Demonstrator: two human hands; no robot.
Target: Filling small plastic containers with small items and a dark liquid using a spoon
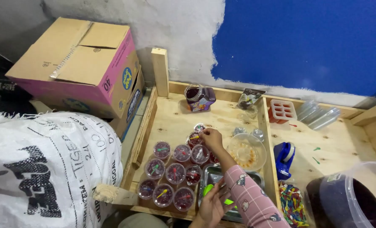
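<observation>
Several small clear cups of dark red jelly point(174, 173) stand in rows on a wooden tray table point(171, 116), most with a small coloured plastic spoon on top. My right hand point(212, 137), in a pink patterned sleeve, reaches to the far cups and pinches a small spoon at one cup point(194, 139). My left hand point(211, 206) is low at the near edge, closed on bright green spoons point(209, 189) over a metal tray point(215, 172).
A clear bowl point(247, 153) with orange bits, a purple-lidded jar point(199, 98), a blue tape dispenser point(284, 158), a spoon pile point(293, 203), a red mould point(283, 110), stacked clear cups point(319, 115), a big plastic jar point(356, 196), a cardboard box point(82, 63), a white sack point(44, 164).
</observation>
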